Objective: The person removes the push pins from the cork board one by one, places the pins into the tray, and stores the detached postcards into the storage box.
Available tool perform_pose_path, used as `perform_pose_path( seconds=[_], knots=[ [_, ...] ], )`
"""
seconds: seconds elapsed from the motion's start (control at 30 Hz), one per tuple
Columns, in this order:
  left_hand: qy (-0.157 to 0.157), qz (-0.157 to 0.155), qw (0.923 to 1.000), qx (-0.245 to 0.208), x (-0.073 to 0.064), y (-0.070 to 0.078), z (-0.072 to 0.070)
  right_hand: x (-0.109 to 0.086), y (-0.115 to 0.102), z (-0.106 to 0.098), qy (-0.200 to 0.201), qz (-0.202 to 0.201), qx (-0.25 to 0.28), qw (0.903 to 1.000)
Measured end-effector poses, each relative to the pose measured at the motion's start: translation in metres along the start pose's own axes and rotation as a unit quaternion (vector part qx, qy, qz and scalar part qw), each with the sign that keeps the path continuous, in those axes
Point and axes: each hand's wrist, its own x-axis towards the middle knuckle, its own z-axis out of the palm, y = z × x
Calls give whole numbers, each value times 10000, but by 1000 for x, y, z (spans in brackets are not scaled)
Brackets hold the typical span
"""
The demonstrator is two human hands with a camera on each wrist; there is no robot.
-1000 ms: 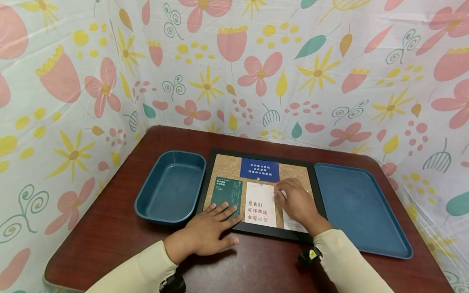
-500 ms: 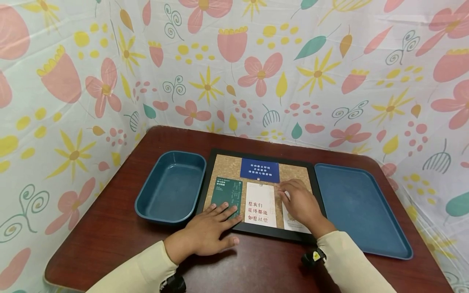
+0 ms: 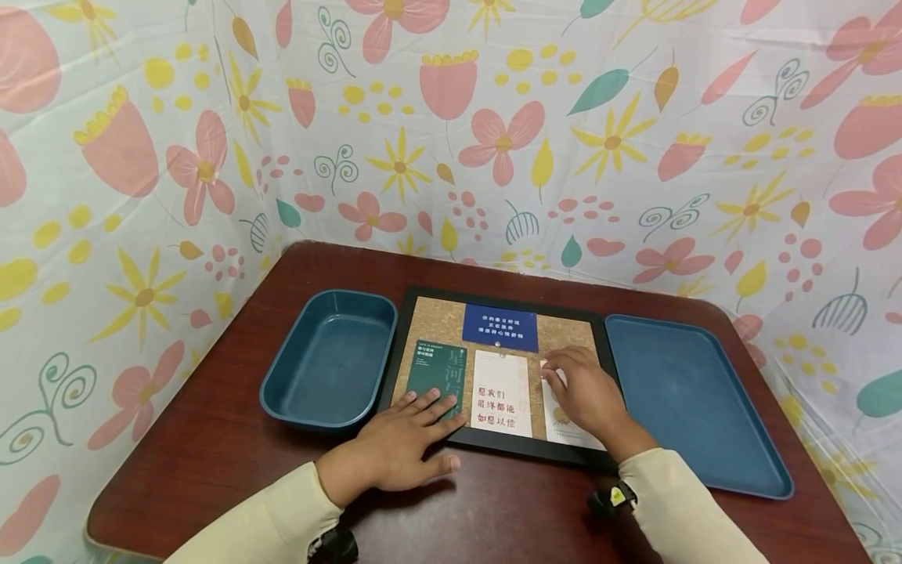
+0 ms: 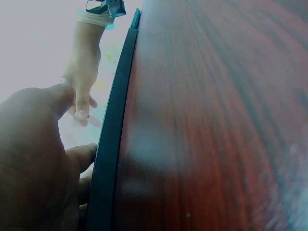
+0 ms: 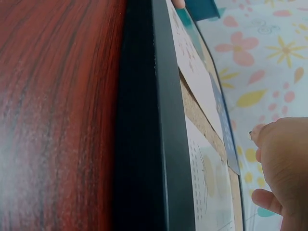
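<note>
A black-framed corkboard [image 3: 437, 317] lies on the table with several cards on it. My left hand [image 3: 398, 446] rests flat, fingers spread, over the board's lower left edge and the green card [image 3: 437, 364]. My right hand [image 3: 585, 392] is above the right-hand white card [image 3: 557, 407], covering part of it. Its thumb and finger pinch a small shiny push pin [image 5: 250, 135], mostly hidden by the fingertips. To its left lies a white card with red characters [image 3: 500, 395], a clear pin at its top. The blue card [image 3: 500, 325] lies above, a pin at its lower edge.
A deep blue bin [image 3: 327, 360] stands left of the board. A flat blue tray [image 3: 698, 399] lies to its right. All sit on a dark red wooden table [image 3: 211, 439], with a floral cloth [image 3: 493, 196] hanging behind.
My right hand has moved slightly right and toward me, from the edge of the middle white card to the top of the right-hand white card. My left hand has stayed in place.
</note>
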Motion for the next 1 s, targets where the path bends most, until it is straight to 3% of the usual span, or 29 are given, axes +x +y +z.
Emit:
perform_pose_path(
  seconds=[1.0],
  knots=[
    [-62, -38, 10000, 45, 0, 2, -1, -14, 13, -8, 123, 48, -41, 9999]
  ],
)
